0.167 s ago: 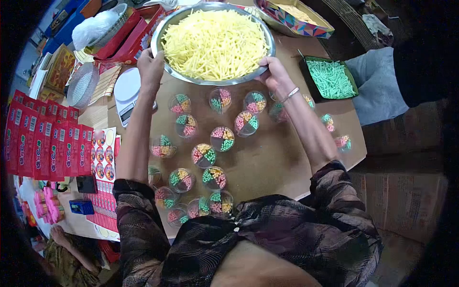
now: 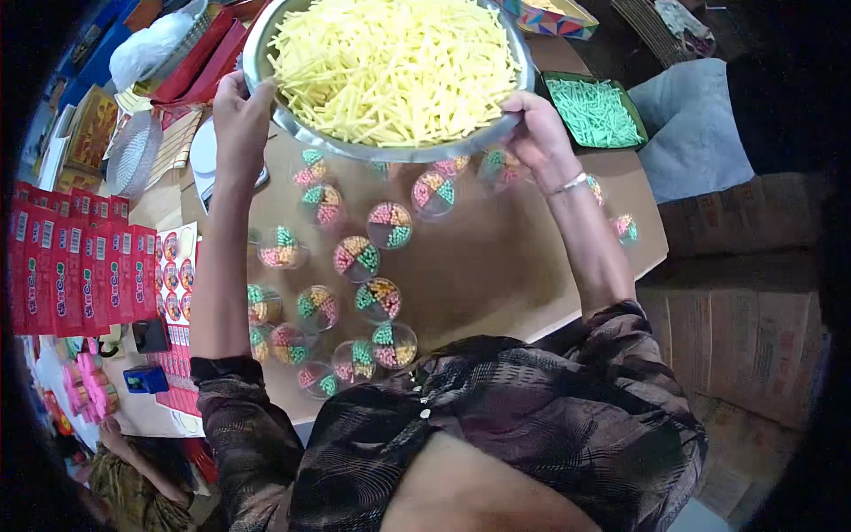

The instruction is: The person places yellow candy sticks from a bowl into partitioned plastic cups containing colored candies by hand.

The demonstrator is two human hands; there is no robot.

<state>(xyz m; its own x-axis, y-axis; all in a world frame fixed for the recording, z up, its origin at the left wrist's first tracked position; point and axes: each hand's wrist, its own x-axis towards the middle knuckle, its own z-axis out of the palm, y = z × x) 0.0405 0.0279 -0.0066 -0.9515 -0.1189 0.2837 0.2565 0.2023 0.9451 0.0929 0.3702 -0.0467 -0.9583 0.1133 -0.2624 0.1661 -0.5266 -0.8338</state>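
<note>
A wide metal bowl (image 2: 390,154) heaped with short pale-yellow sticks (image 2: 394,71) is held up over the far part of the table. My left hand (image 2: 241,120) grips its left rim, and my right hand (image 2: 541,137) has hold of the rim at the right, thumb on top. Below the bowl stand several round clear cups (image 2: 390,224), divided into sections with pink, green and orange-yellow sticks. Most cups have one section bare. The bowl hides part of the farthest cups.
A dark tray of green sticks (image 2: 592,112) is at the right edge, beside a grey cushion-like cloth (image 2: 681,129). To the left are a white scale (image 2: 203,146), red printed packets (image 2: 75,266) and sticker sheets (image 2: 177,275). Another person's arm (image 2: 142,465) shows at lower left.
The bowl, in both my hands, looks larger and nearer and sits higher and slightly left in view. The table and cups have shifted left and up as the view moved.
</note>
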